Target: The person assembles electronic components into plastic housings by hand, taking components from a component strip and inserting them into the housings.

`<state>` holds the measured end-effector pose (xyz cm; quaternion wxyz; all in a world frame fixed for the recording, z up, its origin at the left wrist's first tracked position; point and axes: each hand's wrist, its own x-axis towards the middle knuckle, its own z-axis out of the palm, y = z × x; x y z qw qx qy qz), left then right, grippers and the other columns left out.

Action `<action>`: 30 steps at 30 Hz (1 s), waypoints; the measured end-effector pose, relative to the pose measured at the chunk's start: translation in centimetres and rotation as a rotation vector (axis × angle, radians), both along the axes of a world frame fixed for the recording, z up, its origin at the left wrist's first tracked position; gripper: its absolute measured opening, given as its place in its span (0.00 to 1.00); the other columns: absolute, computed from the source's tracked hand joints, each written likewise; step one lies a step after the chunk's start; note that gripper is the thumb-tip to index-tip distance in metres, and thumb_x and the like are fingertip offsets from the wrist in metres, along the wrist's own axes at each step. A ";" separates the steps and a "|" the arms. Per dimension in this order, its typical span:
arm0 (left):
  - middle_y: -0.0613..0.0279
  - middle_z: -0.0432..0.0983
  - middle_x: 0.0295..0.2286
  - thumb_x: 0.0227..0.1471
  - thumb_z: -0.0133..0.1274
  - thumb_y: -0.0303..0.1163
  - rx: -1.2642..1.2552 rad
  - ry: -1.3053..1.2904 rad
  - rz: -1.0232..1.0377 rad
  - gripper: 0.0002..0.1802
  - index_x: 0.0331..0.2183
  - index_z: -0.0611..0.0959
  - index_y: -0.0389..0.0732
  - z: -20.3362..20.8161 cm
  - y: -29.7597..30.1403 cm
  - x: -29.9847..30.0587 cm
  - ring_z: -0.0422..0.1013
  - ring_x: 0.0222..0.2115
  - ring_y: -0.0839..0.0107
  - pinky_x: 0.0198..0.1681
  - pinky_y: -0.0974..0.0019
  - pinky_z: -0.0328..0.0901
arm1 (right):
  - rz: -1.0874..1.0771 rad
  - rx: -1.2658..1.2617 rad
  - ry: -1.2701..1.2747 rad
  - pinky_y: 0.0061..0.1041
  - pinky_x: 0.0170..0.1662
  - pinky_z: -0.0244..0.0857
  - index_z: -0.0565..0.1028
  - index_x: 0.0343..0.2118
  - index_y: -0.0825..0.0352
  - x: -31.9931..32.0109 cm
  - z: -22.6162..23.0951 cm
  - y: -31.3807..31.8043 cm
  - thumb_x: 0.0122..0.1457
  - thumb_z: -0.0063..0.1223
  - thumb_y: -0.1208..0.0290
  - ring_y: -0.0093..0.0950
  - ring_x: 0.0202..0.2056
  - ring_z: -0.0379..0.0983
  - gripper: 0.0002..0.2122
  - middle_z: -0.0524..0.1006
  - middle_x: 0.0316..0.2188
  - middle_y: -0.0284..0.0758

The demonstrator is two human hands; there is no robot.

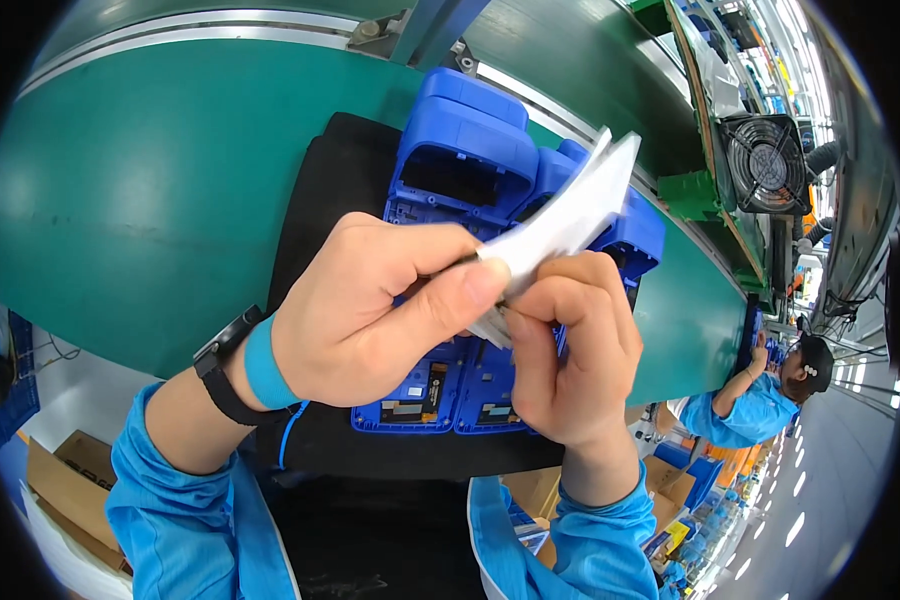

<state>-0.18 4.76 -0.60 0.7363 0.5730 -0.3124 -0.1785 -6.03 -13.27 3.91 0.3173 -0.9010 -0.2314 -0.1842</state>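
A bundle of thin white sheets [582,205], blurred by motion, is held up in front of me above the blue plastic housings [465,135]. My left hand [365,315] grips its near end between thumb and fingers. Close beside it, my right hand [580,345] is closed, with thumb and curled forefinger pinching the lower edge of the bundle. Below my hands, the housings stand side by side on a black mat [315,215]. Their near parts [405,410] lie open, showing small components and a black label. My hands hide the middle of the housings.
A green work surface [150,170] spreads around the mat, with a metal rail along its far edge. A fan [767,163] hangs at the upper right. Another person [755,390] sits farther along on the right. A cardboard box [75,490] stands at the lower left.
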 end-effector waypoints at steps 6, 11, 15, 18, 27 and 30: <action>0.64 0.76 0.24 0.64 0.46 0.41 -0.143 0.312 0.231 0.20 0.32 0.80 0.33 -0.1 -0.8 0.2 0.69 0.23 0.83 0.26 0.78 0.65 | 0.127 -0.023 0.330 0.25 0.27 0.62 0.73 0.28 0.70 -2.0 1.9 -2.5 0.44 0.56 0.87 0.30 0.25 0.69 0.08 0.72 0.28 0.38; 0.60 0.77 0.25 0.66 0.40 0.42 -0.068 0.153 0.158 0.21 0.35 0.78 0.33 -0.4 -0.9 0.6 0.71 0.23 0.81 0.27 0.78 0.65 | 0.245 -0.227 0.591 0.30 0.27 0.65 0.73 0.28 0.71 -3.1 1.0 -3.8 0.44 0.60 0.85 0.37 0.26 0.71 0.09 0.71 0.27 0.40; 0.61 0.77 0.25 0.66 0.40 0.42 -0.073 0.148 0.178 0.22 0.35 0.78 0.33 -0.7 -1.1 0.5 0.70 0.23 0.82 0.27 0.79 0.65 | 0.160 -0.267 0.599 0.30 0.29 0.67 0.74 0.30 0.71 -3.2 0.3 -3.9 0.44 0.59 0.86 0.37 0.28 0.72 0.09 0.71 0.28 0.40; 0.61 0.77 0.25 0.66 0.40 0.42 -0.096 0.115 0.192 0.22 0.35 0.78 0.34 -0.8 -1.2 0.5 0.70 0.23 0.82 0.26 0.79 0.65 | 0.167 -0.285 0.615 0.30 0.29 0.67 0.74 0.30 0.71 -3.1 0.3 -3.9 0.45 0.59 0.86 0.38 0.28 0.72 0.08 0.71 0.29 0.39; 0.62 0.77 0.25 0.66 0.41 0.42 -0.101 0.058 0.153 0.21 0.34 0.79 0.34 -0.9 -1.5 0.7 0.70 0.23 0.82 0.26 0.79 0.64 | 0.201 -0.308 0.624 0.31 0.29 0.66 0.74 0.30 0.71 -2.7 0.3 -4.4 0.46 0.59 0.85 0.38 0.28 0.71 0.08 0.71 0.28 0.39; 0.62 0.77 0.25 0.66 0.42 0.41 -0.105 0.065 0.153 0.20 0.34 0.79 0.34 -1.0 -1.5 0.6 0.70 0.23 0.82 0.26 0.79 0.64 | 0.201 -0.307 0.622 0.31 0.29 0.67 0.73 0.30 0.71 -2.7 0.3 -4.3 0.46 0.59 0.85 0.38 0.28 0.71 0.08 0.71 0.28 0.39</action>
